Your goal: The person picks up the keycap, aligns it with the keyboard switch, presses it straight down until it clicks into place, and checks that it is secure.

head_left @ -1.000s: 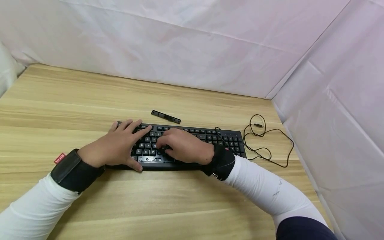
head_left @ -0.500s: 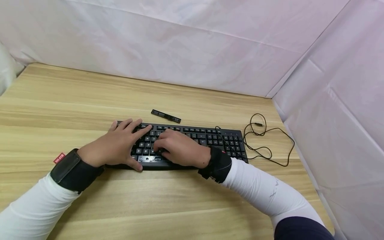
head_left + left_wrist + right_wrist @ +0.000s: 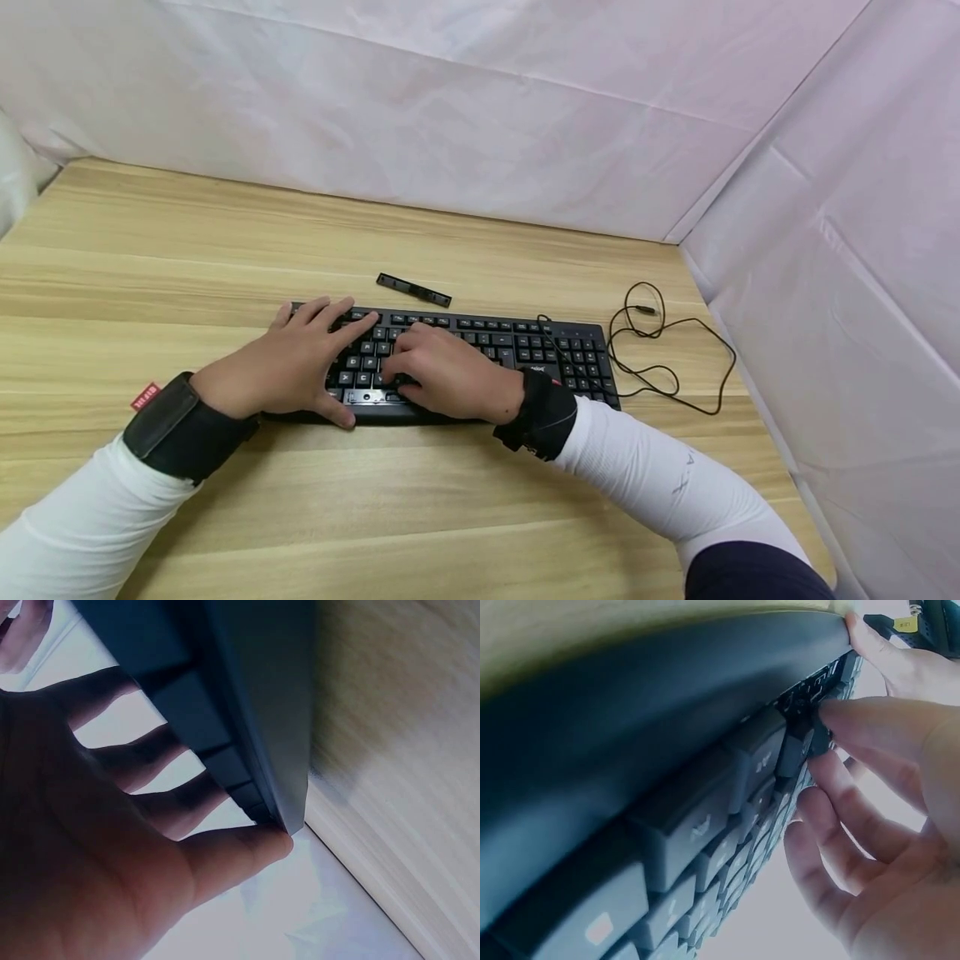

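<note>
A black keyboard (image 3: pixel 495 325) lies on the wooden table, with a bare slot (image 3: pixel 375 397) in its bottom row where the inner plate shows. My left hand (image 3: pixel 296 367) spreads over the keyboard's left end, thumb at the front edge and fingers reaching to the back. In the left wrist view its fingers (image 3: pixel 225 859) touch the keyboard's side. My right hand (image 3: pixel 450 375) is bent over the lower letter keys. Seen from the right wrist, its thumb and index finger pinch a black keycap (image 3: pixel 820 735) beside the bare slot; the other fingers curl loosely above the keys.
Behind the keyboard lies a long black space bar (image 3: pixel 414 290), underside up. A thin black cable (image 3: pixel 678 400) loops at the right and crosses the number pad. White cloth walls (image 3: pixel 480 108) stand at the back and right of the table (image 3: pixel 360 517).
My right hand has shifted slightly left and toward the front edge over the lower keys, then stayed almost still. The left hand keeps its place.
</note>
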A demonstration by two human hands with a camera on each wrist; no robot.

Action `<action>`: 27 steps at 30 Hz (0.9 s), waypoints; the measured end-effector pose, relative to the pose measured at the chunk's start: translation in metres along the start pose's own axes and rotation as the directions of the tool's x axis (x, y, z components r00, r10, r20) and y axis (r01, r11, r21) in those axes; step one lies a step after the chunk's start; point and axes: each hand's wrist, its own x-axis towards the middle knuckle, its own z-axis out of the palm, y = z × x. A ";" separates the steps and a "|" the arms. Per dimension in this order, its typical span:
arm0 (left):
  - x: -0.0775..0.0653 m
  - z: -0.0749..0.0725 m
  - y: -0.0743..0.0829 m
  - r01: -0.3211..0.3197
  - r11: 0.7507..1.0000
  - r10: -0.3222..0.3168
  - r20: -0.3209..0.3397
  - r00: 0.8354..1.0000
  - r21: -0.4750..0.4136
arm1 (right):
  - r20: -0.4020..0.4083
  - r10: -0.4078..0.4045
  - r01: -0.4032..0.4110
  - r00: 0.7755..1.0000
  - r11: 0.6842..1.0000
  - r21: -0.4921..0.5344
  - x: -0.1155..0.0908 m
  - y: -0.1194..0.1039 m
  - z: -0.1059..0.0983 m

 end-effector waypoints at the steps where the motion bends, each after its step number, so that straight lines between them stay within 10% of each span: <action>1: 0.000 0.000 0.000 -0.002 1.000 0.002 0.000 1.000 0.000 | -0.001 -0.003 0.003 1.000 1.000 -0.001 0.000 0.000 0.000; 27: 0.000 0.002 -0.002 -0.002 1.000 0.002 -0.006 1.000 0.014 | -0.088 0.020 -0.038 0.996 0.977 -0.211 -0.005 -0.005 0.008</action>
